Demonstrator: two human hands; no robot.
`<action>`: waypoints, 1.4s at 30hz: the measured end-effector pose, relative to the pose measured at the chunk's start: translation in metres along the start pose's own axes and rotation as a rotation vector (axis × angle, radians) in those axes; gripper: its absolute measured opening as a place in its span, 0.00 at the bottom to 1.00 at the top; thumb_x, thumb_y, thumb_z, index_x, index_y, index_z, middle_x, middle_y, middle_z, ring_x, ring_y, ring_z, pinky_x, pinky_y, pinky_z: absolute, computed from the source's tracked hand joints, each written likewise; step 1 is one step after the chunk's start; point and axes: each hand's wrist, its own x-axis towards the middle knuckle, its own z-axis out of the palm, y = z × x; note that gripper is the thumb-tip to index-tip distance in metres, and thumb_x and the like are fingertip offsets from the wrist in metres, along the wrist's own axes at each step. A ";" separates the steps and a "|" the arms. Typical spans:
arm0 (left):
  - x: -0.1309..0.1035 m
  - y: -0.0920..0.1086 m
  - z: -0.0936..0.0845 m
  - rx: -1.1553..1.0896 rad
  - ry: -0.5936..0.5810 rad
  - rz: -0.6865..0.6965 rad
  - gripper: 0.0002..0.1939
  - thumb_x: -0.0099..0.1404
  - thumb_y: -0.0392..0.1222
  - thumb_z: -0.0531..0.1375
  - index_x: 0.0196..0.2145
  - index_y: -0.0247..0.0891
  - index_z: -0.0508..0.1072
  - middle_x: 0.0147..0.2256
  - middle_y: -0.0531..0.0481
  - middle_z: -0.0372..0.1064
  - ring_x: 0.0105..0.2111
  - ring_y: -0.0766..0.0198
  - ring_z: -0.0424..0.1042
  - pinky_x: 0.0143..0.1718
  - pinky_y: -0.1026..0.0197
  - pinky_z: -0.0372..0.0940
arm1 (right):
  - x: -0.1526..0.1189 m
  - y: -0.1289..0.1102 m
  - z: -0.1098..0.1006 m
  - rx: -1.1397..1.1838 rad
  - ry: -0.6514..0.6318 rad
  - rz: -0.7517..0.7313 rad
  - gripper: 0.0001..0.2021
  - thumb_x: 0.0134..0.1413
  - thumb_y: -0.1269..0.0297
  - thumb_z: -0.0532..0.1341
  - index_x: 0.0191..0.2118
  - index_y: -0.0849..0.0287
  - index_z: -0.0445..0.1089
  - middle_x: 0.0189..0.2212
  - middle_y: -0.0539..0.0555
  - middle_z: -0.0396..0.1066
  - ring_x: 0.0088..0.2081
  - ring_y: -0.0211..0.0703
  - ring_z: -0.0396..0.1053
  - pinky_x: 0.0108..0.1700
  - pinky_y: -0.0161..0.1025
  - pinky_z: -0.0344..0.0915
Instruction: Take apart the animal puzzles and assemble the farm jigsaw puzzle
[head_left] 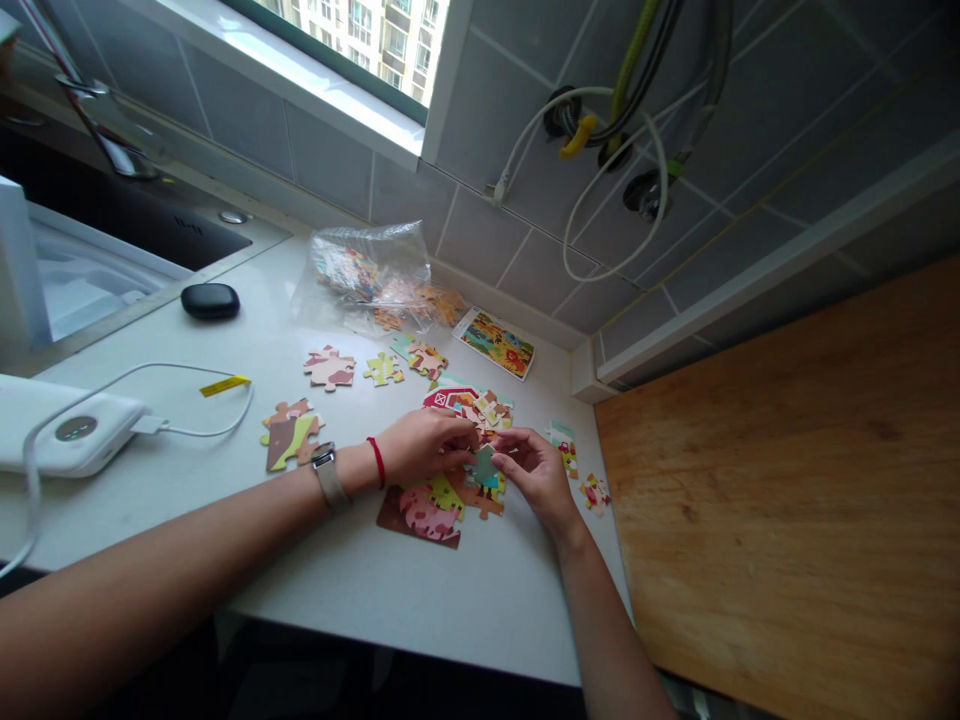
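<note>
A pale green puzzle piece point(484, 462) is between my two hands, over a partly joined jigsaw. My right hand point(538, 478) pinches its right side between thumb and fingers. From the left, my left hand point(431, 443) has its fingers closed at the piece's other edge; the fingertips are partly hidden. Below the hands lies a joined section with a pink pig point(429, 512). Above them is a section with a red barn point(450, 397), with loose pieces point(493, 410) lying on it. Two more loose pieces, one with a tractor point(562, 448) and one pinkish point(595, 494), lie right of my right hand.
Loose pieces point(330, 368) and a larger brown-green piece point(290, 435) lie to the left. A clear plastic bag of pieces point(367, 275) and a picture card point(495, 343) are behind. A white power bank point(67, 425) with cable, a black case point(211, 301) and a wooden board point(787, 480) flank the counter.
</note>
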 end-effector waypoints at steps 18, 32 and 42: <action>0.001 0.000 0.001 0.003 -0.036 0.086 0.10 0.75 0.44 0.58 0.39 0.38 0.76 0.36 0.48 0.78 0.35 0.61 0.74 0.38 0.61 0.65 | 0.029 0.038 -0.092 -0.370 0.637 -0.060 0.26 0.51 0.43 0.68 0.44 0.63 0.81 0.36 0.59 0.81 0.31 0.44 0.73 0.34 0.40 0.70; 0.002 0.002 -0.001 0.008 -0.034 0.080 0.12 0.76 0.44 0.56 0.37 0.38 0.76 0.34 0.48 0.76 0.34 0.62 0.73 0.37 0.61 0.64 | 0.038 0.040 -0.077 -0.387 0.486 -0.070 0.25 0.48 0.41 0.69 0.38 0.61 0.82 0.31 0.58 0.80 0.30 0.46 0.74 0.33 0.41 0.71; 0.002 0.001 -0.001 0.001 -0.041 0.062 0.13 0.76 0.45 0.56 0.38 0.38 0.76 0.35 0.47 0.77 0.35 0.62 0.73 0.38 0.61 0.64 | 0.036 0.036 -0.071 -0.532 0.446 -0.160 0.17 0.52 0.47 0.68 0.37 0.57 0.81 0.39 0.60 0.80 0.41 0.51 0.76 0.44 0.45 0.73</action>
